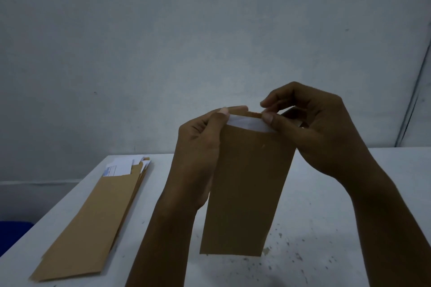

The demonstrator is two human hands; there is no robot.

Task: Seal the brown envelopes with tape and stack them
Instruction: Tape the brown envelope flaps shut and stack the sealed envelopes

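Note:
I hold a long brown envelope (pixel 247 189) upright above the white table (pixel 326 228). White paper (pixel 247 124) shows at its open top. My left hand (pixel 200 147) grips the envelope's upper left edge, thumb at the corner. My right hand (pixel 312 128) pinches the flap at the upper right corner between thumb and forefinger. A brown object (pixel 295 117), partly hidden behind my right hand, may be a tape roll; I cannot tell. A pile of several brown envelopes (pixel 93 221) with white papers sticking out lies flat at the left of the table.
A grey wall (pixel 163 42) rises right behind the table. The table's left edge runs diagonally beside the pile, with something blue (pixel 14 235) below it. Dark specks mark the tabletop at the lower right.

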